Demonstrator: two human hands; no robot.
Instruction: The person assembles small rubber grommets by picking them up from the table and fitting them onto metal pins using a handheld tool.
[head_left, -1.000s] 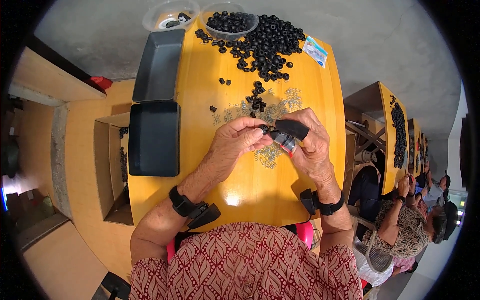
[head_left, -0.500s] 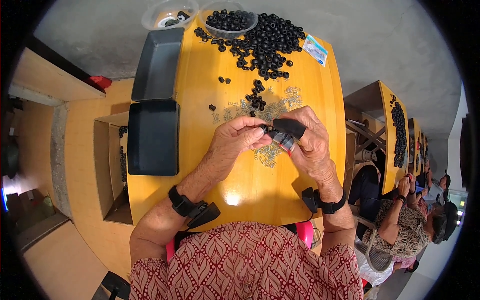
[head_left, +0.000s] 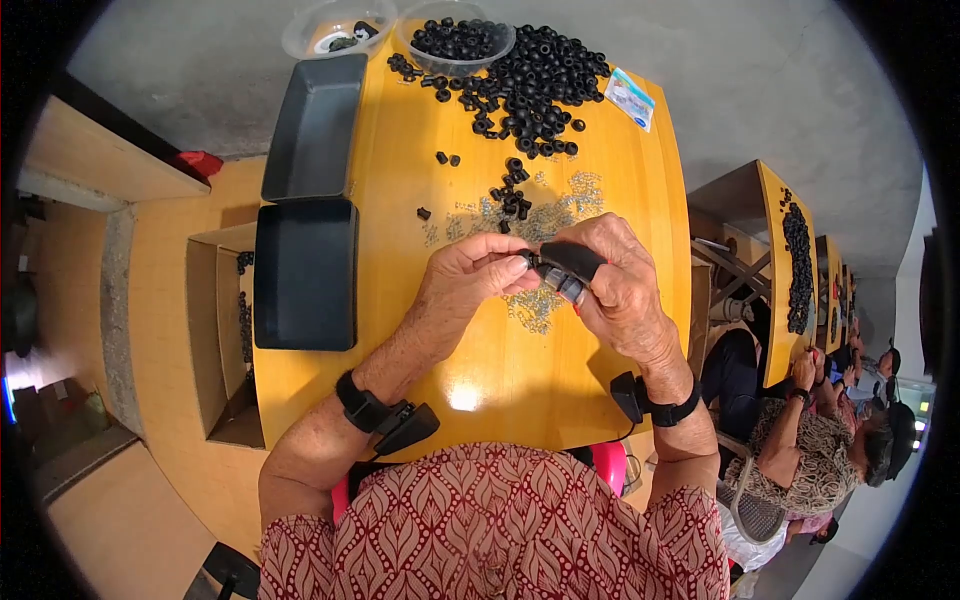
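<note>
Right in the middle of the frame, here's the small black piece (head_left: 528, 258), pinched between the left hand's (head_left: 452, 290) thumb and forefinger. Just to its right, the black-handled tool (head_left: 574, 261), wrapped in the right hand (head_left: 630, 290), its long axis slanting from upper left to lower right, its near end right up at the piece; whether they touch, I can't tell with fingers crowding the view. The left hand is nearer the piece, no question.

Outward now: clear little bits (head_left: 535, 315) scattered just below the hands and more above, then a short string of black parts (head_left: 514, 196) straight up the table (head_left: 470, 385). Top centre, the big black pile (head_left: 550, 75) beside a clear bowl (head_left: 450, 68). Over on the left, two dark trays (head_left: 305, 280), end to end, well apart from the hands. Upper right, a printed packet (head_left: 630, 100).
</note>
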